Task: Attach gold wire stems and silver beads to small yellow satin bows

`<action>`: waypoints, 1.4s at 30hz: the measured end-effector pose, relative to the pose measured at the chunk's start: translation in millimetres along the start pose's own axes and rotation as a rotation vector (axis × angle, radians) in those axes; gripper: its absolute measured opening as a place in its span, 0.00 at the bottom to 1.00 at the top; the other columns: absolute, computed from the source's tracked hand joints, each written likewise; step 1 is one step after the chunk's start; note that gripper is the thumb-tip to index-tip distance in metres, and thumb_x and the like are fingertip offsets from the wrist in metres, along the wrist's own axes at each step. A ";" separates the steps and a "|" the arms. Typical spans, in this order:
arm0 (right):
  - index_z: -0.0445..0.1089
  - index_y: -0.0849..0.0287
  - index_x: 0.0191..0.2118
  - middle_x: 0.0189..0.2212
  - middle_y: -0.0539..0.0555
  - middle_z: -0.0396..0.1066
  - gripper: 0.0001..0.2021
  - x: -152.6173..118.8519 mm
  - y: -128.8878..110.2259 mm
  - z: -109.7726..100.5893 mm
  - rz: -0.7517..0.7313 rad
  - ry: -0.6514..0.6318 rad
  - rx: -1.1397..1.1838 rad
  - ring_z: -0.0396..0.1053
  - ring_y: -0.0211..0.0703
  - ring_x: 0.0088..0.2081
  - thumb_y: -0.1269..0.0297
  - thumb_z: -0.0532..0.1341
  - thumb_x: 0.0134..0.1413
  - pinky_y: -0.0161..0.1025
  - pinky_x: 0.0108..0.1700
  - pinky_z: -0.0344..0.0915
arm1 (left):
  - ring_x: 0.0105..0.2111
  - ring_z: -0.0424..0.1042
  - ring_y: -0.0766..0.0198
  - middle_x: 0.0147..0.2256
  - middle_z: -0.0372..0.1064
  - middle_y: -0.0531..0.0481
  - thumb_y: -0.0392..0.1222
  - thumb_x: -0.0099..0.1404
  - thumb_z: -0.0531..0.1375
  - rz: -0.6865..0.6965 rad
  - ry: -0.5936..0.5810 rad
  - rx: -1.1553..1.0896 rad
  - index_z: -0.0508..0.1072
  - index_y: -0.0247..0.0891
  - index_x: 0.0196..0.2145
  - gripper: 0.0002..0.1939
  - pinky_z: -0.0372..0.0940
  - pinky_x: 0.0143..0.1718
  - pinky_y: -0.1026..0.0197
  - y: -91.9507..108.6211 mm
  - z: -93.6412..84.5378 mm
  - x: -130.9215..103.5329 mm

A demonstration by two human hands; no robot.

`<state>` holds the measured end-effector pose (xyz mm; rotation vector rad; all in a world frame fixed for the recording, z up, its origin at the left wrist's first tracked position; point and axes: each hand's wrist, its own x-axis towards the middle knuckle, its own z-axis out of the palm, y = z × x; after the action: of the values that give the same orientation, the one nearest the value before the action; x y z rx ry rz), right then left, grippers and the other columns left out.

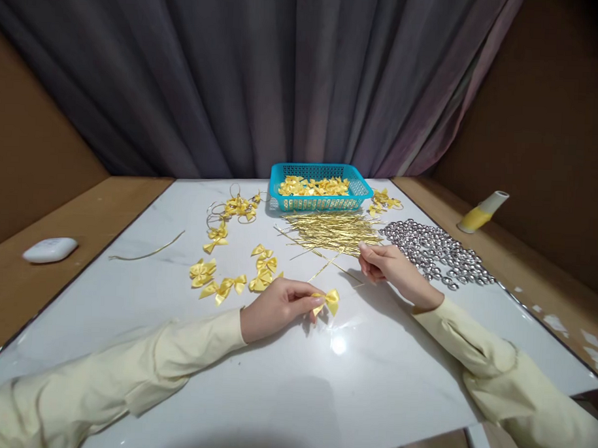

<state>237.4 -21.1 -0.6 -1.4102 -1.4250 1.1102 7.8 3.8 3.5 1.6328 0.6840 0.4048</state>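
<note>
My left hand point(284, 306) pinches a yellow ribbon bow point(330, 302) between thumb and fingers, just above the white table. My right hand point(388, 266) is closed in a pinch at the near right edge of a pile of gold twist ties point(331, 230). What sits between its fingertips, if anything, I cannot make out. A few loose ties stick out of the pile toward me, between the two hands. Beyond my left hand lie several loose yellow bows point(223, 287), with more bows point(264, 270) close to its knuckles.
A blue basket point(320, 204) of yellow bows stands at the back. Silver bells or beads point(433, 249) spread at right. Bows with looped ties point(241, 207) lie back left, others point(385, 199) back right. A single tie point(148, 249), a white device point(49, 250) and a yellow-white tube point(483, 212) lie outward.
</note>
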 end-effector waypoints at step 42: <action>0.63 0.61 0.25 0.16 0.47 0.60 0.20 -19.0 -12.5 23.0 -0.075 -0.382 -0.097 0.57 0.32 0.20 0.51 0.49 0.58 0.32 0.27 0.55 | 0.23 0.64 0.68 0.21 0.65 0.54 0.46 0.63 0.53 0.082 0.131 0.105 0.65 0.34 0.31 0.11 0.60 0.28 0.65 2.2 6.7 -2.9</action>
<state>212.4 -40.7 5.7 -1.2412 -1.8058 1.3262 10.2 -3.3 4.9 1.7494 0.7485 0.5463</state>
